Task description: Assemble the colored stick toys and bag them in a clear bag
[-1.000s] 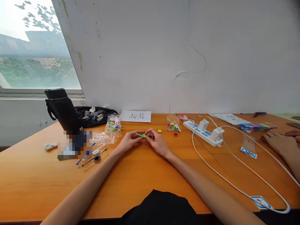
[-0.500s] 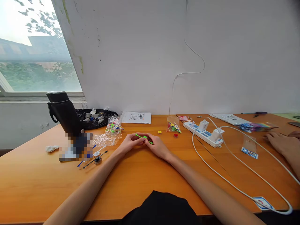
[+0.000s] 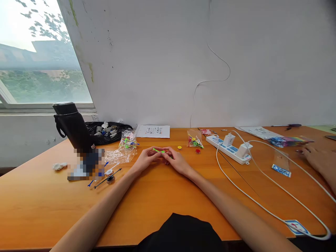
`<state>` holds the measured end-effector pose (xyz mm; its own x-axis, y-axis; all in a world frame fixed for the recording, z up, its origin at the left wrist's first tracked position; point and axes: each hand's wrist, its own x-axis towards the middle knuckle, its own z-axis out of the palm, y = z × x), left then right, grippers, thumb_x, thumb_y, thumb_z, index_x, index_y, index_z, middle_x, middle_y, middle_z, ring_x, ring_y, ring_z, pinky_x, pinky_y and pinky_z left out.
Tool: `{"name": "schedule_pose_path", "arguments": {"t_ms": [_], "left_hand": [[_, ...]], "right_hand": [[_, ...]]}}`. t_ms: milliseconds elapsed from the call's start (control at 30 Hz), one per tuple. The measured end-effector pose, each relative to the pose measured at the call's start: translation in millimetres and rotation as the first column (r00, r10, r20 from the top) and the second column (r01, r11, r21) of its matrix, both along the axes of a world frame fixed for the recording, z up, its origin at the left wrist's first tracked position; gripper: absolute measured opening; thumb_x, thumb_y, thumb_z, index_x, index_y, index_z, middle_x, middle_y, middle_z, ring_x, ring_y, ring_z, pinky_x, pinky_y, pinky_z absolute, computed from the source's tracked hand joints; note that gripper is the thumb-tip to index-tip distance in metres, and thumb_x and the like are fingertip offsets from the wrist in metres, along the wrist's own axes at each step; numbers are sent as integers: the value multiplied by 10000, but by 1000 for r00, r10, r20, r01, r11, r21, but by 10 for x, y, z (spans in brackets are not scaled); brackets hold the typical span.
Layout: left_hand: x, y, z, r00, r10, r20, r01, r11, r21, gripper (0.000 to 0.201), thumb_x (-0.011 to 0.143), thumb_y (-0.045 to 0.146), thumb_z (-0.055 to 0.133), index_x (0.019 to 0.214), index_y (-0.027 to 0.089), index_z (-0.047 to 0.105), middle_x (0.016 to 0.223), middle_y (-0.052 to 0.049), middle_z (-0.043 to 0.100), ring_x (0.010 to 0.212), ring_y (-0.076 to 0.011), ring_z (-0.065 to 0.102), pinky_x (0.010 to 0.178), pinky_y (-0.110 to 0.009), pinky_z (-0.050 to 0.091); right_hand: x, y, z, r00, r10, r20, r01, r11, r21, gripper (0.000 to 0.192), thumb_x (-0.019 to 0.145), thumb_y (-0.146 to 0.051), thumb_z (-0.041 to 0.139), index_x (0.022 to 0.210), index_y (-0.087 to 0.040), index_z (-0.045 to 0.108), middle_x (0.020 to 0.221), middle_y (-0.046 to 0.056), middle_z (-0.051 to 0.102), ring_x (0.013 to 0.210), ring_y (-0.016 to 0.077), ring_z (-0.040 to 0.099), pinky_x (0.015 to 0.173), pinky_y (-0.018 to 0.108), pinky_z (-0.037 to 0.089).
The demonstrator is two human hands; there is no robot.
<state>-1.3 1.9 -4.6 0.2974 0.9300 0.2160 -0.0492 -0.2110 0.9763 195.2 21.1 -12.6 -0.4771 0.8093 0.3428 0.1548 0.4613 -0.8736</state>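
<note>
Behind a wooden table (image 3: 162, 203), a white wall (image 3: 157, 52) is shown in the head view. A green plastic piece (image 3: 158, 150) is pinched between the fingers of the left hand (image 3: 143, 161) and right hand (image 3: 179, 161). Just beyond the right hand, a yellow disc (image 3: 179, 148) is seen; left of the left hand, a black rod (image 3: 117, 172).

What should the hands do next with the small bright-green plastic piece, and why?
Maybe tilt the small bright-green plastic piece gently so more of it shows. The left hand and right hand are both around it, and the right thumb covers part of it, so it's hard to see how its far end sits.
</note>
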Motion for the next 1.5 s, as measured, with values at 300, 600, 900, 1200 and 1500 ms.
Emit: {"name": "schedule_pose_path", "arguments": {"t_ms": [300,600,900,1200,1500], "left_hand": [[-12,55,-53,993,96,-69,-93,995,34,459,805,485,739,1121,168,636,1039,-114,757,977,-236,713,823,-340,559],[60,-6,-67,963,139,-229,-100,980,175,386,808,462,723,1063,177,670,1010,-85,756,889,-214,718,743,-294,548],[-156,-350,275,877,431,-214,-393,898,196,366,817,465,705,1059,200,640,925,-58,745,886,-216,722,721,-282,538],[-931,-1270,246,521,635,-570,-432,772,466,299,902,522,563,970,248,662,1002,-34,695,907,-207,663,766,-311,521],[-1199,-1376,-27,233,729,-644,-348,681,645,306,874,546,558,916,278,698,1106,-34,688,1027,-273,584,908,-400,459]], "right_hand": [[34,152,-27,943,-88,-320,56,993,-108,337,858,-491,649,1018,-194,633,779,15,665,760,153,631,744,297,509],[27,125,3,923,-98,-371,47,988,-144,344,827,-435,690,1068,-197,628,929,53,713,876,175,668,886,350,530],[25,105,7,946,-103,-306,60,987,-147,301,842,-411,640,1047,-191,634,841,39,685,792,161,618,777,315,503],[0,110,-27,972,-72,-222,56,995,-77,242,843,-363,590,985,-182,665,808,39,677,746,166,590,693,297,445],[-5,105,-51,988,-49,-146,52,998,17,198,865,-281,547,979,-188,681,809,32,700,773,164,613,706,285,446]]}}
